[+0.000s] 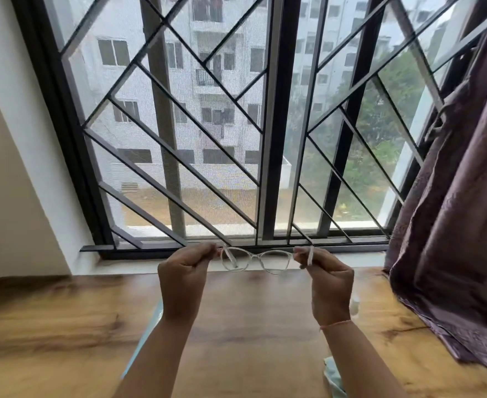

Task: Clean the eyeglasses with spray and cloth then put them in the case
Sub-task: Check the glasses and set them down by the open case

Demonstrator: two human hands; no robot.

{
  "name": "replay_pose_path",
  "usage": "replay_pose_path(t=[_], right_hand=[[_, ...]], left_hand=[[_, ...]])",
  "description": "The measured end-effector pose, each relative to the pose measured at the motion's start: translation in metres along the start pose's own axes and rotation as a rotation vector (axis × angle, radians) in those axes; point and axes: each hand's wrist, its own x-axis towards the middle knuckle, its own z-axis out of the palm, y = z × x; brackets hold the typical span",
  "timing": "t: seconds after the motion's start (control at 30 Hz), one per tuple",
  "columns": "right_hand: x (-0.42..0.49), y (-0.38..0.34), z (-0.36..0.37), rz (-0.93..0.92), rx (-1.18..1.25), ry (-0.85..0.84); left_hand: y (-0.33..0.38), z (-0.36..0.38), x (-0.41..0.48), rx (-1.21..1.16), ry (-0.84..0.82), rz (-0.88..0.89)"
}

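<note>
Holding clear-framed eyeglasses (255, 261) up in both hands, above the far edge of the wooden table (64, 317).

Left hand (183, 272) pinches the frame's left end, fingers curled closed on it; right hand (327, 278) grips the right temple the same way, a thin thread band on that wrist. Glasses sit level, clear of the table, lenses toward the barred window (208, 124) beyond the table. Pale teal cloth (334, 377) lies on the table's near side, below the right forearm. Teal strip (147, 334) on the table partly hidden behind the left forearm; cannot identify. Purple curtain (460, 225) drapes onto the table's right edge.
</note>
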Motion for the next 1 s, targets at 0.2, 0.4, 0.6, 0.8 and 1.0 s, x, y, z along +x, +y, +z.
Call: replay_pose_path(t=[0.2, 0.4, 0.6, 0.8, 1.0], right_hand=[[0.006, -0.001, -0.002, -0.106, -0.115, -0.037], [0.008, -0.012, 0.001, -0.394, -0.391, -0.100], [0.010, -0.012, 0.006, -0.678, -0.676, -0.178], [0.012, 0.000, 0.005, -0.735, -0.820, -0.232], [0.011, -0.001, 0.006, -0.741, -0.862, -0.254]], left_hand=[[-0.002, 0.003, 0.000, -0.009, 0.016, 0.002], [-0.001, 0.005, 0.000, 0.030, 0.046, 0.058], [-0.003, 0.005, -0.002, 0.036, 0.057, 0.073], [-0.004, 0.005, -0.003, 0.025, 0.064, 0.087], [-0.004, 0.005, -0.005, 0.032, 0.062, 0.085]])
